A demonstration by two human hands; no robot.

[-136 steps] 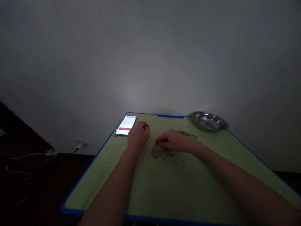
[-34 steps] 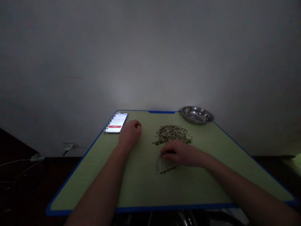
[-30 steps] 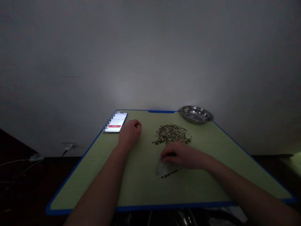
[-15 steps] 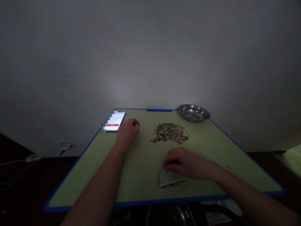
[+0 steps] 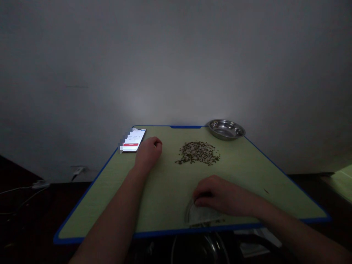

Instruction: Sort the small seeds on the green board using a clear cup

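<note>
My right hand (image 5: 217, 194) grips a translucent, half-round plastic scraper (image 5: 202, 215) near the front edge of the green table (image 5: 165, 205). The scraper's straight edge faces me, and a few dark grains (image 5: 210, 223) lie along it, close to the blue rim. Further back, a loose pile of small grains, brown and pale mixed (image 5: 198, 152), is spread on the tabletop. My left hand (image 5: 149, 152) rests curled on the table, left of the pile and beside the phone; nothing shows in its fingers, though their inner side is partly hidden.
A lit phone (image 5: 134, 140) lies at the back left. At the back right corner stands a shiny metal bowl (image 5: 227, 130). Below the front edge is a dark, glossy round object (image 5: 199, 249). A wall rises behind the table; cables and a plug (image 5: 79, 170) are at left.
My right hand has drawn the scraper towards me, nearer the front rim, bringing the few grains along. The left hand stays where it was. The view has shifted slightly.
</note>
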